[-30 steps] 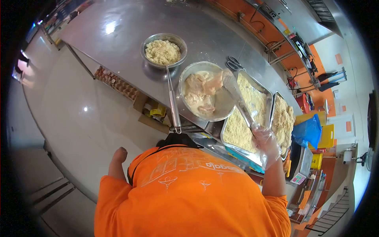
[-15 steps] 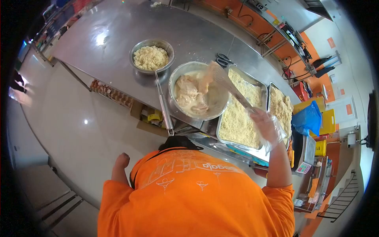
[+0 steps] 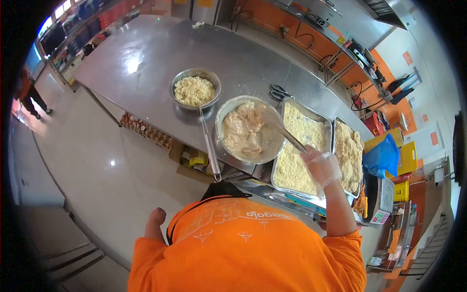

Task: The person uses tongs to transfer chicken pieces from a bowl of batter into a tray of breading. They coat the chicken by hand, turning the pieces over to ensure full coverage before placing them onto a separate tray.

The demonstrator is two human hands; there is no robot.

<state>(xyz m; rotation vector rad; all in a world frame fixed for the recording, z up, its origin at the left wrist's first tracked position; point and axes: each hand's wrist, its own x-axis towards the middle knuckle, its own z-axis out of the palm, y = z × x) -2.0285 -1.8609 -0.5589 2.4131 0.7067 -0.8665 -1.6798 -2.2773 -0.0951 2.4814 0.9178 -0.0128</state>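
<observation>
My right hand (image 3: 321, 168), in a clear plastic glove, is closed around the handle of a broad-headed slotted turner (image 3: 291, 138). The turner's head is down in a metal bowl (image 3: 220, 138) among pale, batter-coated pieces of raw meat (image 3: 241, 127). Away from the table, my left hand (image 3: 157, 215) hangs low beside my body, and its fingers are not clearly visible. Just right of the bowl lies a metal tray of yellowish crumbs (image 3: 296, 170). A second tray (image 3: 348, 146) holds a lumpier crumb-coated heap.
A long-handled strainer (image 3: 210, 153) with crumbly food rests left of the bowl, its handle over the table edge. Black-handled scissors (image 3: 278, 92) lie behind on the steel table (image 3: 146, 53). Egg trays (image 3: 146, 130) sit below. A scale (image 3: 382, 204) and blue bag (image 3: 382, 153) are at right.
The turner's head has gone from above the bowl's right side down into the meat, and my right hand has lowered with it. The view has shifted slightly; my left hand stays at my side.
</observation>
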